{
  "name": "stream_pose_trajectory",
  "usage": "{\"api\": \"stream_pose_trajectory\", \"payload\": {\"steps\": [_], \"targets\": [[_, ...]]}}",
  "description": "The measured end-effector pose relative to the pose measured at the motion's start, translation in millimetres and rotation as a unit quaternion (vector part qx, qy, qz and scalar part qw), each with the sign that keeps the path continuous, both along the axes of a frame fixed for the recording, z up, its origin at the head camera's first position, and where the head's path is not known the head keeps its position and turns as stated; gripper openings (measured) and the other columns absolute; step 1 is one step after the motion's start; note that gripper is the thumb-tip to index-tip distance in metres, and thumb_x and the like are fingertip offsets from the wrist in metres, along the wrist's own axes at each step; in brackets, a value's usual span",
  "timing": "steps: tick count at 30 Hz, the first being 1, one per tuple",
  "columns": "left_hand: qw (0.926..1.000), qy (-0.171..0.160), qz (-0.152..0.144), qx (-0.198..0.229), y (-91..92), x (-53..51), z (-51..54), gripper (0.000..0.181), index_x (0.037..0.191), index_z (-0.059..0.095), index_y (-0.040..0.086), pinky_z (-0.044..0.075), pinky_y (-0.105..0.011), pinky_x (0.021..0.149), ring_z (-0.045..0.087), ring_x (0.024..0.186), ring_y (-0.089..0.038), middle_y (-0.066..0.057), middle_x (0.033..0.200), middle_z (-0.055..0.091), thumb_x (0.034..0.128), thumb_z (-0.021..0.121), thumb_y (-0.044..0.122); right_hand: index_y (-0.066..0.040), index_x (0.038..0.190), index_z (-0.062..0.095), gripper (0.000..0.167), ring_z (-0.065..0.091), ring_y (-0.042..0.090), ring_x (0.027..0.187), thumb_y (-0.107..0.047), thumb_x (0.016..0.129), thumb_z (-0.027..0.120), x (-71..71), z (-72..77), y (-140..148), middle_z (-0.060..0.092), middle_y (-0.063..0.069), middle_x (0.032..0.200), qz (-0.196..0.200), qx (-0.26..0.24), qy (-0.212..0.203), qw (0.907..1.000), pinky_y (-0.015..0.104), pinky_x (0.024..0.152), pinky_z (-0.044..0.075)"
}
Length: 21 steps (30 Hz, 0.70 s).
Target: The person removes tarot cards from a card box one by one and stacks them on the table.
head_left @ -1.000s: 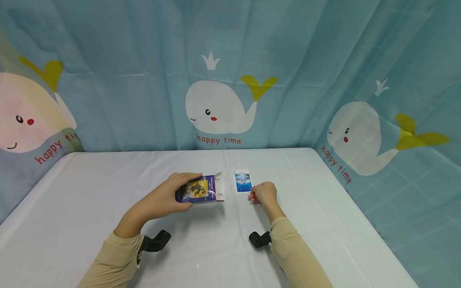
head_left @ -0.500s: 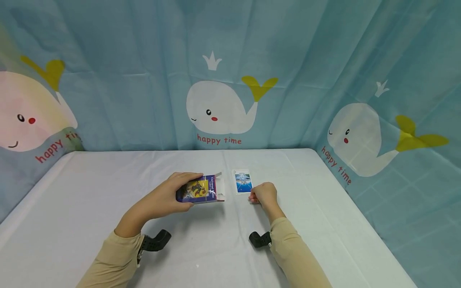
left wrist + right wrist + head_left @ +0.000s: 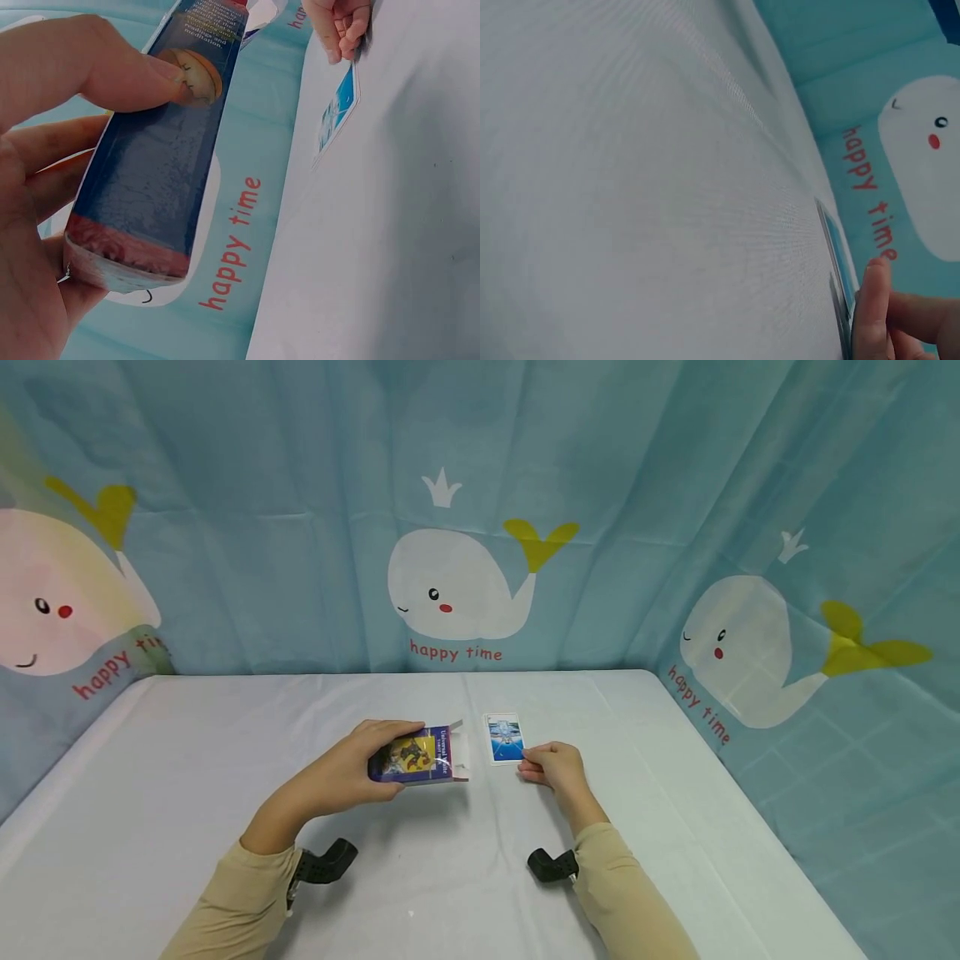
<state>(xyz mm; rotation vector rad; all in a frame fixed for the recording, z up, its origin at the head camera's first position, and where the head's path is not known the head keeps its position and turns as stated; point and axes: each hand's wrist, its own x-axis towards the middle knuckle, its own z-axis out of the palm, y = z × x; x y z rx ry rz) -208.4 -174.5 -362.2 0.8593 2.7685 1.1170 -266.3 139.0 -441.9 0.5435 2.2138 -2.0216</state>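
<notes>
My left hand [image 3: 348, 768] grips a tarot card box [image 3: 412, 756], thumb along one side and fingers on the other. The box is purple-blue with a yellow picture; its right end stands open with a white flap raised. In the left wrist view the box's dark blue narrow side [image 3: 150, 180] faces the camera. To the right of it a blue-and-white tarot card [image 3: 504, 737] lies flat on the table, other card edges showing beneath its left side. My right hand [image 3: 557, 770] pinches the card's near right corner; the fingertips [image 3: 874, 285] partly hide that corner.
A white cloth covers the table [image 3: 420, 893]. Behind it and along the right hangs a blue-green curtain [image 3: 300, 568] printed with whales. Black wrist cameras [image 3: 327, 862] sit on both wrists, a little above the cloth.
The right hand and forearm have shifted slightly rightward, and its fingers are a little less tightly curled at the card's corner. The left hand and box have stayed almost still.
</notes>
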Motion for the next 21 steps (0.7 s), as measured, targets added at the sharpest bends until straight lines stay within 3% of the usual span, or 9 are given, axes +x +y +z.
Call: {"api": "stream_pose_trajectory", "payload": {"steps": [7, 21], "targets": [[1.0, 0.001, -0.001, -0.001, 0.5, -0.3, -2.5, 0.073, 0.149, 0.046, 0.015, 0.046, -0.047, 0.094, 0.045, 0.127, -0.031, -0.013, 0.147, 0.048, 0.0819, 0.076, 0.012, 0.008, 0.114, 0.066, 0.026, 0.072, 0.013, 0.071, -0.008, 0.094, 0.065, 2.7, -0.4, 4, 0.074, 0.008, 0.081, 0.036, -0.031, 0.002, 0.9989, 0.025, 0.069, 0.058], [1.0, 0.002, 0.005, -0.004, 0.3, -1.9, -4.4, 0.073, 0.148, 0.047, 0.016, 0.047, -0.045, 0.093, 0.045, 0.125, -0.029, -0.012, 0.145, 0.05, 0.0813, 0.076, 0.011, 0.014, 0.118, 0.064, 0.03, 0.074, 0.016, 0.085, 0.001, 0.091, 0.065, 17.4, 16.6, -12, 0.073, 0.021, 0.103, 0.121, -0.056, 0.056, 0.9894, 0.03, 0.077, 0.059]]}}
